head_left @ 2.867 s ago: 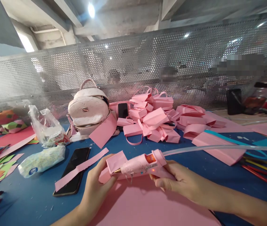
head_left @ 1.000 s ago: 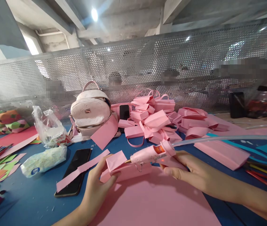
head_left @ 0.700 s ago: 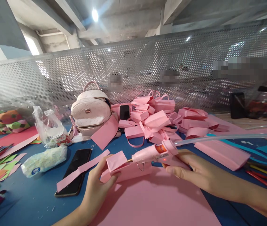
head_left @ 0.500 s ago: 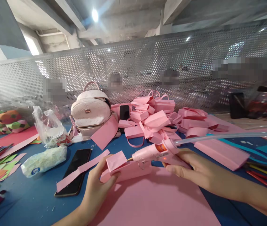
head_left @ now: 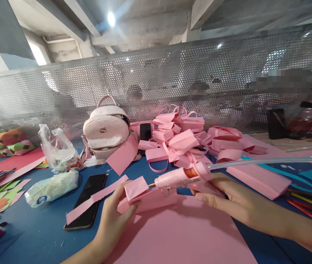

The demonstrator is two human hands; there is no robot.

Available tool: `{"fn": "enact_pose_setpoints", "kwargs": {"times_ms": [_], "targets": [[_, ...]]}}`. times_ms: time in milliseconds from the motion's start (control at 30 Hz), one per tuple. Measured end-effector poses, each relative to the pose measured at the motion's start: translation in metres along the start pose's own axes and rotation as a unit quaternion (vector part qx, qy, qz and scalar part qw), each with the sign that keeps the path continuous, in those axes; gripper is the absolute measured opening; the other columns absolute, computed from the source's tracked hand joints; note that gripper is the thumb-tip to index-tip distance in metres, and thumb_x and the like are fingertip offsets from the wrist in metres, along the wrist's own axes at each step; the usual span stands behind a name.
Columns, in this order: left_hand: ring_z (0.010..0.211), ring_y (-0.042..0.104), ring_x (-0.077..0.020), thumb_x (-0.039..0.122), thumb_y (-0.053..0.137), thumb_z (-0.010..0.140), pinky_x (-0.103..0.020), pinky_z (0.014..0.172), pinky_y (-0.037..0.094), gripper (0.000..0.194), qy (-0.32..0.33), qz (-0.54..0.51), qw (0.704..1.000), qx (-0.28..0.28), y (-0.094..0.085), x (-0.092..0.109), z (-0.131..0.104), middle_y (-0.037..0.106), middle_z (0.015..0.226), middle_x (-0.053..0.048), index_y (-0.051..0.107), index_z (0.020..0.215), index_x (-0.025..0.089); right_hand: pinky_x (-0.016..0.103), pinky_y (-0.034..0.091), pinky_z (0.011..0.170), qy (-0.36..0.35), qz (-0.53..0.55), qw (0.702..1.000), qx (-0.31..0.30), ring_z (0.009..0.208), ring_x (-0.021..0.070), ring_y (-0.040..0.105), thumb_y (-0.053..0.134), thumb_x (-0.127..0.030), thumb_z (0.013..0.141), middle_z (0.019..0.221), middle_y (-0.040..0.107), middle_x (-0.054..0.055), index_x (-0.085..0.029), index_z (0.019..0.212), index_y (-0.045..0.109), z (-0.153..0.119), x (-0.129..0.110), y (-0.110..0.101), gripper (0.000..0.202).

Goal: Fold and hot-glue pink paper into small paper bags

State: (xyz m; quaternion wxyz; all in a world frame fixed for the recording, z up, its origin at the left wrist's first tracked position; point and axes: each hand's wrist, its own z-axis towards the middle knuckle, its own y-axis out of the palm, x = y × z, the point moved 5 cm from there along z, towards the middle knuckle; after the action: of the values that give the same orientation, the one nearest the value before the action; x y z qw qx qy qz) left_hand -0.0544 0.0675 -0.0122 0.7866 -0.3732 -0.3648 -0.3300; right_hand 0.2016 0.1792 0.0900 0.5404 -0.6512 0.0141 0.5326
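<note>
My left hand [head_left: 114, 212] grips the left end of a folded pink paper bag [head_left: 153, 201], thumb on the near side and fingers behind. One flap of the bag stands up at that end. In my right hand [head_left: 224, 201] is a pink hot glue gun [head_left: 182, 178], its metal nozzle pointing left at the flap's edge. Whether the nozzle touches the paper, I cannot tell. A long clear glue stick [head_left: 255, 160] runs out of the gun's back to the right. Below both hands lies a large pink paper sheet [head_left: 186, 234].
A heap of pink paper bags [head_left: 183, 139] lies behind my hands, beside a white backpack [head_left: 106, 128]. To the left are a phone [head_left: 86, 205] under a pink strip, a tissue pack [head_left: 51, 187] and a plastic bag [head_left: 54, 150]. Pencils [head_left: 309, 205] lie right.
The glue gun has shifted very slightly to the right in my right hand. My left hand and the paper bag stay in place.
</note>
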Motion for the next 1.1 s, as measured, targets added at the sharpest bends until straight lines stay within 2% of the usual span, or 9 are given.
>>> {"fn": "enact_pose_setpoints", "kwargs": {"times_ms": [133,300,400,533,667,800,967,1100], "targets": [[0.114,0.07,-0.0281,0.03,0.07,0.088,-0.032,0.092,0.058,0.034,0.008,0.007,1.0,0.005,0.0,0.003,-0.001,0.075,0.122,-0.007,0.067,0.121,0.022,0.045,0.053,0.094,-0.017,-0.002,1.0,-0.001,0.087,0.0327,0.069,0.059,-0.069,0.085,0.093,0.077,0.007,-0.023,0.1,0.076,-0.002,-0.006,0.001,0.052],[0.111,0.071,-0.0262,0.028,0.069,0.088,-0.031,0.092,0.058,0.034,0.019,0.009,1.0,0.012,-0.001,0.005,0.0,0.076,0.119,-0.006,0.067,0.122,0.024,0.043,0.054,0.09,0.002,-0.02,1.0,0.007,0.085,0.0303,0.067,0.055,-0.068,0.086,0.089,0.074,0.006,-0.023,0.086,0.074,-0.005,-0.003,0.005,0.049],[0.111,0.072,-0.0257,0.028,0.069,0.089,-0.03,0.091,0.059,0.033,0.022,0.005,1.0,0.005,0.0,0.006,0.0,0.076,0.12,-0.006,0.067,0.122,0.024,0.044,0.054,0.091,-0.002,-0.022,1.0,-0.006,0.093,0.0325,0.067,0.057,-0.066,0.086,0.094,0.075,0.008,-0.022,0.092,0.075,-0.005,0.002,0.008,0.047],[0.111,0.072,-0.0264,0.028,0.068,0.089,-0.031,0.091,0.059,0.034,0.019,0.008,1.0,0.007,-0.001,0.006,0.0,0.075,0.121,-0.006,0.067,0.122,0.023,0.045,0.053,0.098,-0.043,-0.008,0.999,-0.015,0.105,0.0353,0.067,0.062,-0.063,0.085,0.107,0.076,0.01,-0.021,0.106,0.077,-0.002,0.004,0.011,0.049],[0.107,0.073,-0.0276,0.029,0.069,0.087,-0.032,0.088,0.06,0.034,0.016,-0.01,1.0,0.01,0.0,0.005,0.0,0.077,0.117,-0.008,0.068,0.12,0.021,0.044,0.053,0.098,-0.052,-0.009,0.998,-0.018,0.104,0.034,0.068,0.061,-0.06,0.087,0.103,0.077,0.008,-0.022,0.107,0.077,-0.003,0.003,0.013,0.045],[0.105,0.074,-0.0272,0.029,0.069,0.087,-0.032,0.087,0.061,0.033,0.016,-0.012,1.0,0.011,0.001,0.007,0.001,0.077,0.116,-0.008,0.069,0.119,0.021,0.048,0.05,0.104,-0.052,-0.008,0.998,-0.036,0.107,0.0345,0.066,0.063,-0.054,0.089,0.098,0.075,0.008,-0.022,0.104,0.076,-0.004,0.001,0.017,0.038],[0.104,0.075,-0.0267,0.028,0.068,0.087,-0.033,0.088,0.061,0.033,0.021,-0.017,1.0,0.009,0.001,0.009,0.002,0.078,0.115,-0.008,0.069,0.119,0.022,0.052,0.049,0.104,-0.05,0.001,0.997,-0.054,0.104,0.033,0.066,0.06,-0.052,0.091,0.104,0.075,0.009,-0.022,0.104,0.075,-0.004,0.002,0.021,0.037],[0.106,0.074,-0.0275,0.029,0.07,0.086,-0.034,0.089,0.061,0.034,0.018,-0.01,1.0,0.015,0.0,0.007,0.001,0.077,0.117,-0.008,0.069,0.119,0.021,0.049,0.052,0.101,-0.061,0.005,0.998,-0.033,0.099,0.032,0.067,0.061,-0.054,0.09,0.099,0.076,0.007,-0.022,0.105,0.076,-0.004,0.003,0.02,0.039]]}}
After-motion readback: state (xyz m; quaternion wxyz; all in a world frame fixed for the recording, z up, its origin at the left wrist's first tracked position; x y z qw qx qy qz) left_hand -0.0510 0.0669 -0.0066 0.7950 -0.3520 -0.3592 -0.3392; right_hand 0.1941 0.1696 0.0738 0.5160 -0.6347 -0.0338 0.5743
